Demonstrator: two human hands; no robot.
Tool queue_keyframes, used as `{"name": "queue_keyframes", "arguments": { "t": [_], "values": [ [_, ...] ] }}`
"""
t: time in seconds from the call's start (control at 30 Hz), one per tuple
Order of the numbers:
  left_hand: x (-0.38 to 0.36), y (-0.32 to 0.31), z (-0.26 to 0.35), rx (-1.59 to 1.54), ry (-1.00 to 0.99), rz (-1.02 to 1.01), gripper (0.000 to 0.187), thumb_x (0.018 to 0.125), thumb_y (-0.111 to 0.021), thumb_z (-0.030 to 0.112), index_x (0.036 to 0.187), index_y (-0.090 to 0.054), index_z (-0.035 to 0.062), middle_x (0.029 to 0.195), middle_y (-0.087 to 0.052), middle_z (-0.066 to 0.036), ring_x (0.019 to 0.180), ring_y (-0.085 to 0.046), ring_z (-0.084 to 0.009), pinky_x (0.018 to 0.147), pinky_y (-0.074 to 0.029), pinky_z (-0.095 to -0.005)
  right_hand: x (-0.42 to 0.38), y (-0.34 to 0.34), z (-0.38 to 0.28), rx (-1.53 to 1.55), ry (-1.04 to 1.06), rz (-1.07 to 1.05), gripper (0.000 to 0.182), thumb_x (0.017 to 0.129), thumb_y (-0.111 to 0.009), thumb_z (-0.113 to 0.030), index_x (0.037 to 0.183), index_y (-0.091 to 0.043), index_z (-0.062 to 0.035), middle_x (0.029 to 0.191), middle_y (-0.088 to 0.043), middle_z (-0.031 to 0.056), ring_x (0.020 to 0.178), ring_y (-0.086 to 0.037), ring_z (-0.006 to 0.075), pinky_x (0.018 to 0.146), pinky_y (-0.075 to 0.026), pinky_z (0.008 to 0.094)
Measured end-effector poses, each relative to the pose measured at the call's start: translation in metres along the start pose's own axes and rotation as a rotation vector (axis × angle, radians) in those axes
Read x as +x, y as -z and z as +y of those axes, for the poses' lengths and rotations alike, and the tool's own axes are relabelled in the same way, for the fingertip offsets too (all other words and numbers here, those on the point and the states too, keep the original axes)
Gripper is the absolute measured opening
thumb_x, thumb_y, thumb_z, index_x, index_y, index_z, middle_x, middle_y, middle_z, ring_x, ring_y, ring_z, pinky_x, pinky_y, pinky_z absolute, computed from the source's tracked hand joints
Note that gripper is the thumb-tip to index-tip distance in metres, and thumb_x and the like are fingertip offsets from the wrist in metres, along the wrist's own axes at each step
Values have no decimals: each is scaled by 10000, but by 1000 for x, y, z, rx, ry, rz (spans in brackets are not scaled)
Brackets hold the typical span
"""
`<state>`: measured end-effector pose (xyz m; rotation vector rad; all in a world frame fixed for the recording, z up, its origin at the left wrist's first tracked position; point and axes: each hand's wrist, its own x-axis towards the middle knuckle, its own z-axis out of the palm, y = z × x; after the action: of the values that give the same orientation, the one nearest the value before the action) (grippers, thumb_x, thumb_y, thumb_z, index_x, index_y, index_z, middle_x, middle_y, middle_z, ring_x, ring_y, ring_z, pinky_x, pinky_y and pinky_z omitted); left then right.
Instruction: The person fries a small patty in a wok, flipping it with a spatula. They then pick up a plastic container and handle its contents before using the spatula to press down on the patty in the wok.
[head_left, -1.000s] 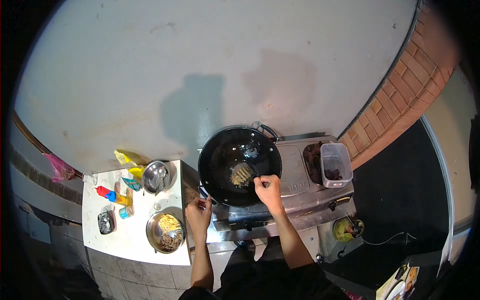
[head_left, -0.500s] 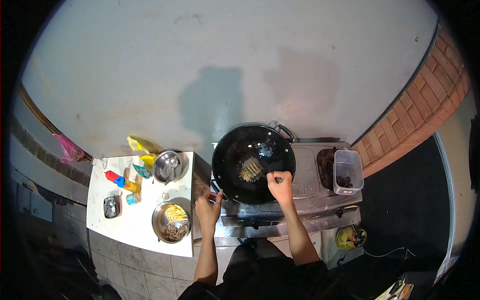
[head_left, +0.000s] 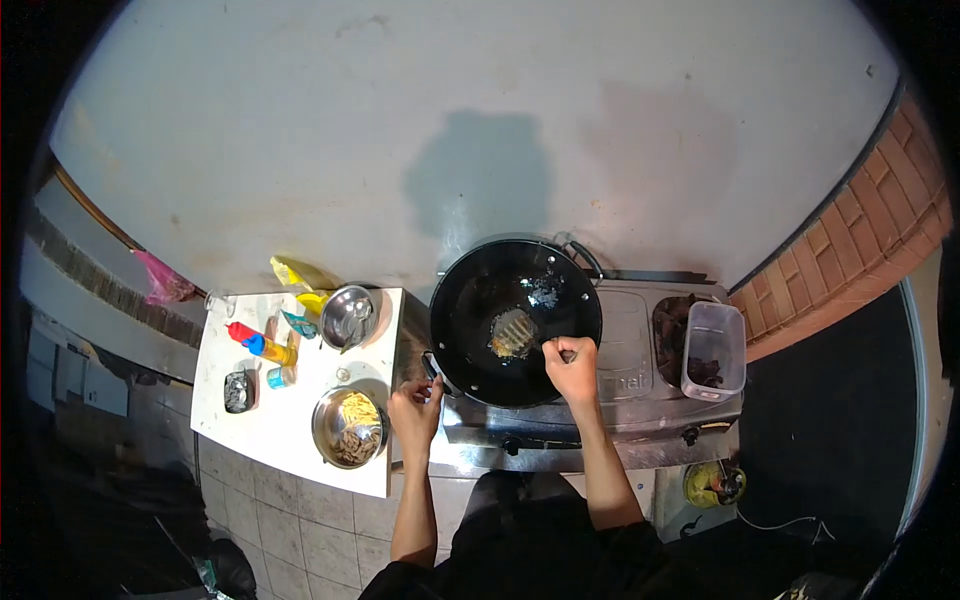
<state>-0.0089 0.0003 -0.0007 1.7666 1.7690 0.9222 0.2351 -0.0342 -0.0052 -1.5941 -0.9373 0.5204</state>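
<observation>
A black wok [head_left: 480, 350] sits on the steel stove [head_left: 625, 435], with a small heap of minced food [head_left: 508, 345] and oil at its bottom. My right hand [head_left: 573, 370] is closed round the handle of a slotted spatula [head_left: 518, 328], whose head rests on the food. At the wok's lower left, my left hand [head_left: 415, 405] has its fingers pinched at the wok's side handle [head_left: 430, 366]; whether they truly grip it is hard to tell.
On the white table [head_left: 270, 440] are a steel bowl of sliced food [head_left: 348, 430], another steel bowl [head_left: 349, 318], sauce bottles [head_left: 270, 349], a jar [head_left: 281, 377] and a black dish [head_left: 238, 391]. A plastic container [head_left: 716, 350] stands on the stove's right.
The view has shifted slightly, so the table and stove sit a little further right. The spatula head has turned slightly over the food. Both hands keep their holds.
</observation>
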Motion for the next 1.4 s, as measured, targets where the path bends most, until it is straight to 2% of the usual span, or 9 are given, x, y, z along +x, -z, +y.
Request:
{"name": "queue_keyframes", "arguments": {
  "t": [0.2,0.27,0.43,0.5,0.67,0.93,1.07,1.13,1.4],
  "values": [
    [-6,-5,3,-67,54,48,332,806,-754,268,785,-702,-59,606,-642,-131,514,-585,-160,524,-453,-292,9,12,1,-2,2,-118,180,767,-626,-56,639,-616,72,491,-554,101,464,-480,50,440,-345,267],
    [-6,-8,-1,-106,50,73,335,808,-755,273,785,-704,-57,604,-641,-125,516,-585,-157,525,-452,-289,11,14,5,35,73,-106,181,768,-624,-54,641,-614,75,482,-542,106,459,-466,48,435,-334,270],
    [-9,-8,2,-53,55,91,351,804,-759,296,792,-711,-52,629,-654,-126,541,-601,-161,534,-461,-293,14,12,0,-14,44,-133,175,758,-624,-61,654,-620,80,497,-556,154,442,-518,94,439,-360,291],
    [-12,-6,9,-38,60,102,354,807,-755,297,800,-710,-54,636,-656,-131,548,-605,-163,537,-462,-295,17,13,3,-6,135,-126,170,753,-629,-68,662,-627,77,507,-555,175,441,-538,113,443,-371,299],
    [-14,-6,15,13,39,141,359,816,-746,298,819,-708,-59,654,-664,-153,555,-612,-182,540,-466,-306,20,19,-1,-16,89,-168,165,754,-635,-73,668,-635,67,510,-552,185,441,-560,153,450,-385,311],
    [-18,-9,16,1,59,174,358,816,-743,294,848,-714,-61,694,-675,-171,584,-607,-200,577,-464,-313,20,18,-2,-95,101,-155,180,747,-619,-74,635,-599,65,535,-549,202,461,-583,271,483,-402,349],
    [-16,-8,16,2,91,138,360,810,-748,304,852,-718,-52,698,-678,-168,576,-598,-191,563,-457,-312,19,20,-3,-64,97,-147,200,748,-620,-79,617,-578,66,533,-541,200,460,-578,275,479,-396,358],
    [-16,-8,13,11,37,182,305,799,-758,238,815,-711,-62,643,-655,-159,505,-576,-169,525,-438,-303,19,19,1,-72,116,-143,207,750,-620,-81,613,-575,66,533,-537,200,455,-572,281,479,-396,360],
    [-13,-3,18,6,115,137,334,795,-760,263,827,-712,-67,634,-647,-177,523,-588,-190,530,-451,-315,20,21,-1,-72,118,-165,206,751,-617,-78,617,-568,71,541,-535,212,454,-569,297,476,-394,366]
  ]
}}
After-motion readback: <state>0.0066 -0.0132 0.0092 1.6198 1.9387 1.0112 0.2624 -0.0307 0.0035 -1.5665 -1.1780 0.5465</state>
